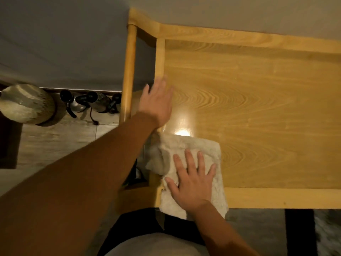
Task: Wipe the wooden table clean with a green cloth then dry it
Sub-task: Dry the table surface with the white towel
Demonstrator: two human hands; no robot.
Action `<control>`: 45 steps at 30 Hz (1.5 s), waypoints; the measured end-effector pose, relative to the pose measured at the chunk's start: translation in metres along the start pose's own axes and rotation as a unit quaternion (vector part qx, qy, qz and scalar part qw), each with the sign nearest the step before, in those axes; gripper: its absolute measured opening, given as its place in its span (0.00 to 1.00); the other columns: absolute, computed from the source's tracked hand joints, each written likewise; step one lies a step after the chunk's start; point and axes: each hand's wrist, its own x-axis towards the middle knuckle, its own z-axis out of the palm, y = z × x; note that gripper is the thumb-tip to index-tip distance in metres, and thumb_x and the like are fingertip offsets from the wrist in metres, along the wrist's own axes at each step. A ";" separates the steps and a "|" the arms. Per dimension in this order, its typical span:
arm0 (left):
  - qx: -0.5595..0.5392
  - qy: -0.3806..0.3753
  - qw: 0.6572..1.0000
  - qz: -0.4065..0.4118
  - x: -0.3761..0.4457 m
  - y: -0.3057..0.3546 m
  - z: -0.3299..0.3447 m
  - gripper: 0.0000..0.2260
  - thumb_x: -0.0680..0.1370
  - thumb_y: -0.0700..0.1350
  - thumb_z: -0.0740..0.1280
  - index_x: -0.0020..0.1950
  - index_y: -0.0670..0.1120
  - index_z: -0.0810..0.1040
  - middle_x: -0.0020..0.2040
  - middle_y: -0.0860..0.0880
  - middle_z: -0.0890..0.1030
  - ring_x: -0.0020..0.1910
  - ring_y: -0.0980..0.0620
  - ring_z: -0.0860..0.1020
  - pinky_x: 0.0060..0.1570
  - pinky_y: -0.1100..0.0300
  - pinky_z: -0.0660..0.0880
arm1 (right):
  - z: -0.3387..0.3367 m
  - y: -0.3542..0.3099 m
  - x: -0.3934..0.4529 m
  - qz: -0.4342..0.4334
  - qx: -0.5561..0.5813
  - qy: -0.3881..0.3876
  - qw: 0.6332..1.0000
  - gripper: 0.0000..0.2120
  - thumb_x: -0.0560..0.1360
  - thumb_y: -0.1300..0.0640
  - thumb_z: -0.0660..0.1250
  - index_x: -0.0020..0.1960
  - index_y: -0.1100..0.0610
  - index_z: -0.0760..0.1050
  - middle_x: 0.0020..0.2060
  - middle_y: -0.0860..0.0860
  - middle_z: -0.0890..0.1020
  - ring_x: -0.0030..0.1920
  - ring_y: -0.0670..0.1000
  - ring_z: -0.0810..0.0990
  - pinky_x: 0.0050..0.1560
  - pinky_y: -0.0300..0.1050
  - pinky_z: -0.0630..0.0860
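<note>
Two bare hands work at the corner of a glossy, light wooden table (258,100) with a raised rim, set against a plain grey wall (64,43) above a tiled floor (55,141). The right hand (191,182) presses flat on a white, fluffy, folded cloth (206,148), its fingers (190,159) straight and spread apart; the cloth lies on the table's near left corner and hangs over the near rim. The left hand (156,104), blurred, hovers at the table's left edge with fingers straight and slightly parted, holding nothing. A bright lamp glare (182,132) sits on the varnished grain just beyond the cloth. On the floor by the wall stand a round, ribbed, pale ceramic vase (25,104) and several dark bottles (90,102), hard to make out. Dark legs (299,231) and clothing show beneath the near edge.
</note>
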 end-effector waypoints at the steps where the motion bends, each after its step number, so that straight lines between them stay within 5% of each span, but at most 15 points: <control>1: -0.033 -0.016 0.999 -0.007 0.000 0.014 0.006 0.28 0.82 0.52 0.52 0.82 0.49 0.52 0.83 0.44 0.46 0.81 0.45 0.45 0.75 0.40 0.51 | -0.003 0.013 0.005 0.029 0.002 0.008 1.000 0.35 0.76 0.31 0.56 0.79 0.43 0.55 0.79 0.52 0.58 0.78 0.64 0.52 0.67 0.76 0.48; 8: -0.064 0.066 0.995 -0.030 0.001 0.029 0.023 0.34 0.78 0.64 0.54 0.79 0.46 0.60 0.80 0.40 0.58 0.79 0.40 0.56 0.67 0.34 0.65 | -0.028 0.064 0.065 0.027 -0.016 0.021 0.999 0.34 0.77 0.29 0.48 0.79 0.41 0.51 0.80 0.52 0.52 0.79 0.63 0.45 0.67 0.78 0.49; 17: -0.082 0.089 0.992 -0.043 0.002 0.030 0.031 0.30 0.80 0.60 0.54 0.80 0.49 0.59 0.82 0.42 0.54 0.80 0.42 0.52 0.72 0.36 0.57 | -0.089 0.084 0.227 0.043 0.030 0.061 0.997 0.33 0.77 0.28 0.44 0.78 0.38 0.48 0.81 0.47 0.48 0.79 0.58 0.40 0.69 0.76 0.40; 27: -0.057 0.108 0.992 -0.044 0.004 0.029 0.039 0.33 0.79 0.62 0.55 0.81 0.49 0.58 0.82 0.42 0.55 0.80 0.42 0.53 0.73 0.37 0.55 | -0.149 0.104 0.386 0.039 0.010 0.125 0.991 0.36 0.72 0.26 0.45 0.77 0.37 0.52 0.80 0.51 0.53 0.79 0.61 0.48 0.70 0.75 0.46; 37: -0.038 0.125 0.991 -0.039 0.001 0.029 0.038 0.30 0.80 0.59 0.54 0.80 0.48 0.61 0.81 0.41 0.59 0.79 0.43 0.57 0.67 0.39 0.68 | -0.108 0.097 0.284 0.013 0.005 0.119 0.993 0.35 0.75 0.31 0.47 0.77 0.45 0.52 0.80 0.53 0.54 0.79 0.63 0.47 0.70 0.74 0.48; 45: -0.034 0.063 0.995 -0.064 0.002 0.034 0.034 0.31 0.79 0.58 0.49 0.81 0.50 0.51 0.83 0.44 0.49 0.81 0.44 0.48 0.74 0.34 0.52 | -0.021 0.098 0.046 -0.006 0.008 0.088 0.996 0.36 0.75 0.31 0.55 0.78 0.46 0.56 0.78 0.54 0.58 0.77 0.63 0.52 0.68 0.74 0.51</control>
